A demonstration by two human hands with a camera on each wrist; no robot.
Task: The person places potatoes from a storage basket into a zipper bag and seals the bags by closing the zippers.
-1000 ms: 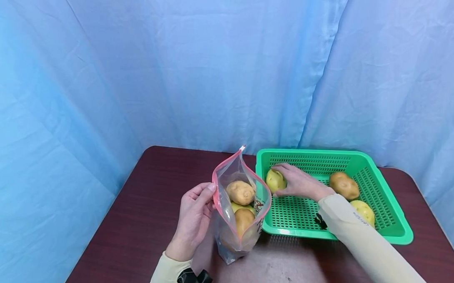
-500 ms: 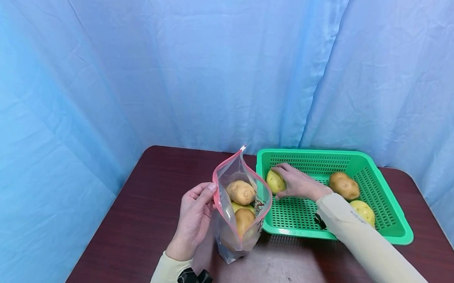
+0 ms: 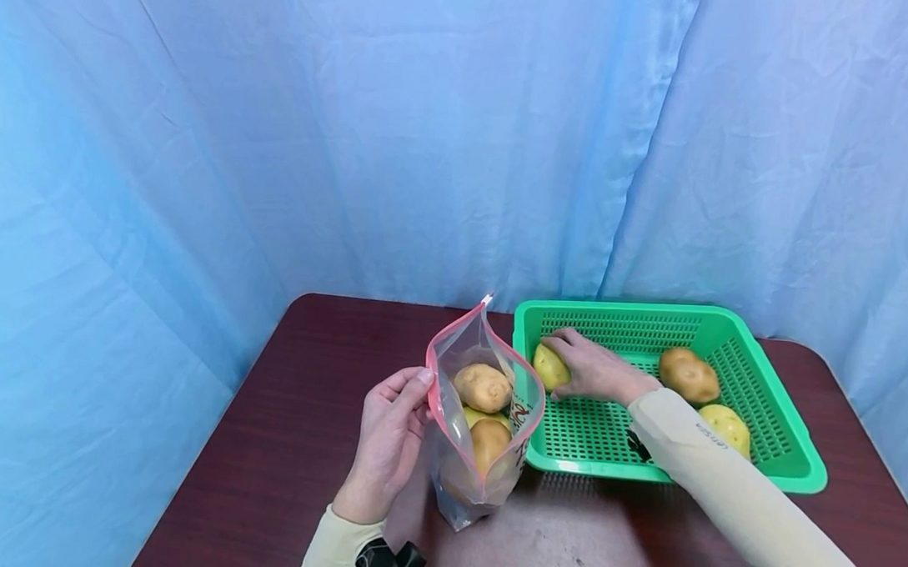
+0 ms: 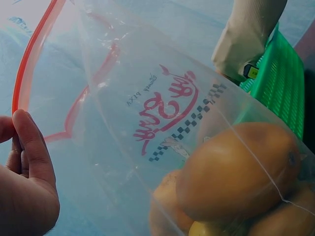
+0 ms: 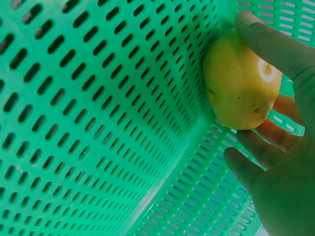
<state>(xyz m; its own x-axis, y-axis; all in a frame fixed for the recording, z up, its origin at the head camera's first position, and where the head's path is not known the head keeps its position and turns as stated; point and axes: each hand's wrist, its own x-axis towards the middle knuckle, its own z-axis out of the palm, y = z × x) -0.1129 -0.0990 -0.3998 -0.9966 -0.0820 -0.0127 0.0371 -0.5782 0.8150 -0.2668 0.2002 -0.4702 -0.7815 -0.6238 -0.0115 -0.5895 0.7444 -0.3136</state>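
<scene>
My left hand (image 3: 390, 436) pinches the pink rim of a clear zip bag (image 3: 457, 510) between thumb and fingers. The bag stands upright with its mouth spread apart. Inside it are several potatoes, a pale brown potato (image 3: 484, 388) on top; in the left wrist view a brown potato (image 4: 238, 172) shows through the printed plastic. My right hand (image 3: 597, 368) reaches into the green basket (image 3: 618, 307), its fingers curved round a yellow potato (image 5: 241, 81) against the wall at the left end. Thumb and fingers lie on opposite sides of it; some fingertips are hidden.
At the basket's right side lie a brown potato (image 3: 688, 376) and another yellow potato (image 3: 725, 428), partly behind my right sleeve. The dark wooden table (image 3: 299, 412) carries bag and basket side by side. A blue curtain (image 3: 429, 149) hangs behind the table.
My right fingers have shifted slightly and drawn closer round the yellow potato. The left hand still holds the bag's rim in the same spot.
</scene>
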